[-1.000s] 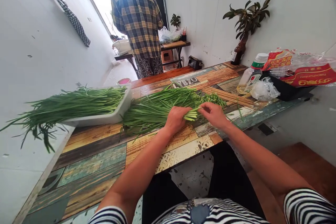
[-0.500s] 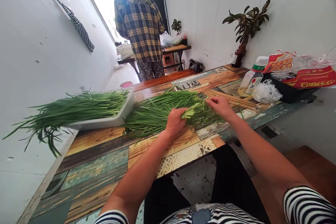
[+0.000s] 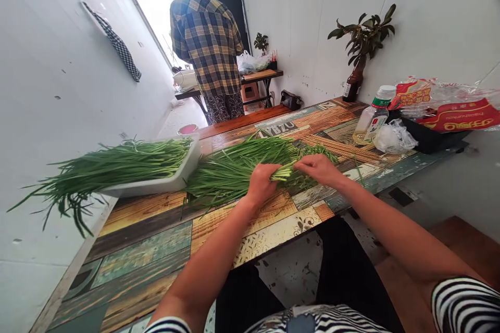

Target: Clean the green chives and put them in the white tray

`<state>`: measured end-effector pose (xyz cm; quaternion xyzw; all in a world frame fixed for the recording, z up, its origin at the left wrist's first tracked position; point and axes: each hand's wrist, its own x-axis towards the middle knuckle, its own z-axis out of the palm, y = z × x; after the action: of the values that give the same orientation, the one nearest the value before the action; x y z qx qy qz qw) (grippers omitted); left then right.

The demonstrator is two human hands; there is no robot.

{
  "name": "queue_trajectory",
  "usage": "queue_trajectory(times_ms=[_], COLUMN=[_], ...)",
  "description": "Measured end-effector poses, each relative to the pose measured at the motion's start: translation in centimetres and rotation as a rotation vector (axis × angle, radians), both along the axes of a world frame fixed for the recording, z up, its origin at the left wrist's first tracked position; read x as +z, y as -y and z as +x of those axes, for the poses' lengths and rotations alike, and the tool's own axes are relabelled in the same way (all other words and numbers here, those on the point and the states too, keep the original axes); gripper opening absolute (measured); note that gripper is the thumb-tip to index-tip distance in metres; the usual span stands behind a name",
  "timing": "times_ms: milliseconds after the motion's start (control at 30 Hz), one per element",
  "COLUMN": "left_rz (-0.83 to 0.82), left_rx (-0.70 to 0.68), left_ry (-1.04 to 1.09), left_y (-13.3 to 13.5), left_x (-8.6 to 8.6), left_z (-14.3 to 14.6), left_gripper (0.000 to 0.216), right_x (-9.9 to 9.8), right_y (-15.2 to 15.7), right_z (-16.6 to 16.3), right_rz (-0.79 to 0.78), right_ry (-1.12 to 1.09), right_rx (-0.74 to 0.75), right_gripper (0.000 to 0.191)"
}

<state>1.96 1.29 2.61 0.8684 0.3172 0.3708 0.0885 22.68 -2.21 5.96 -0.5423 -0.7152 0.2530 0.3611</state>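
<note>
My left hand (image 3: 262, 185) is closed around a small bunch of garlic chives (image 3: 283, 171), its pale cut ends pointing right. Beside those ends, my right hand (image 3: 318, 169) is pinched at the tip of a chive stem. More loose chives (image 3: 222, 179) lie on the table under and behind my left hand. A heap of trimmed green scraps (image 3: 308, 182) spreads beneath my right hand. To the left, a white tray (image 3: 189, 166) holds a thick pile of chives (image 3: 128, 164), whose leaves hang over its far left end.
Thin wooden sticks (image 3: 344, 148) lie behind my right hand. At the right are a plastic bottle (image 3: 375, 117), a crumpled clear bag (image 3: 396, 138), red packaging (image 3: 464, 114) and a brown bottle (image 3: 353, 83) with a plant. A person in a plaid shirt (image 3: 213, 36) stands beyond the wood-patterned table (image 3: 148, 250).
My right hand has moved left and slightly down, from over the scraps to the stem ends. My left hand keeps hold of the bunch. The view has tilted slightly.
</note>
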Motion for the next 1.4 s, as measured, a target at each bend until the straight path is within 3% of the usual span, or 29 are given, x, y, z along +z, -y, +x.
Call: queue_trajectory(times_ms=[100,200,300,433,600,667,767,933,1000,1100,1233,1333,1400], left_rz=[0.050,0.103,0.113,0.105,0.109,0.110,0.113,0.133,0.143,0.143,0.149,0.174,0.179], left_rx=[0.005,-0.008,-0.007,-0.012,-0.014,-0.019,-0.010,0.013,0.012,0.001,0.002,-0.001,0.012], left_ry=[-0.010,-0.016,-0.018,-0.045,-0.054,-0.049,-0.028,0.008,0.009,0.007,0.032,0.080,0.120], left_y=[0.3,0.6,0.5,0.3,0.4,0.5,0.4,0.3,0.3,0.4,0.5,0.7,0.7], left_x=[0.3,0.2,0.0,-0.2,-0.1,-0.2,-0.2,-0.2,-0.3,-0.6,-0.6,-0.3,-0.3], left_z=[-0.1,-0.1,-0.2,-0.1,-0.1,-0.1,-0.1,0.0,0.0,0.1,0.3,0.2,0.2], left_gripper=[0.021,0.020,0.022,0.026,0.022,0.021,0.021,0.021,0.020,0.020,0.020,0.020,0.021], right_x=[-0.8,-1.5,-1.5,0.0,1.6,1.5,0.9,-0.6,-1.3,-1.8,-1.3,-0.5,0.0], right_y=[0.1,-0.3,-0.9,-0.7,0.9,1.2,1.2,0.8,0.5,-0.3,-1.4,-1.8,-2.2], right_z=[-0.9,-1.1,0.0,1.3,0.4,-0.1,-0.7,-1.9,-2.3,-2.1,-0.2,1.0,0.9], right_rz=[-0.242,-0.285,-0.173,0.031,0.266,0.350,0.281,-0.171,-0.270,-0.268,-0.195,-0.105,-0.007], right_ry=[-0.394,-0.595,-0.543,-0.315,0.086,0.177,0.058,-0.562,-0.767,-0.881,-0.856,-0.749,-0.565], right_rx=[-0.139,-0.192,-0.251,-0.309,0.014,0.066,0.070,-0.100,-0.137,-0.172,-0.222,-0.309,-0.376], right_gripper=[0.035,0.036,0.037,0.037,0.022,0.017,0.025,0.032,0.036,0.035,0.037,0.044,0.048])
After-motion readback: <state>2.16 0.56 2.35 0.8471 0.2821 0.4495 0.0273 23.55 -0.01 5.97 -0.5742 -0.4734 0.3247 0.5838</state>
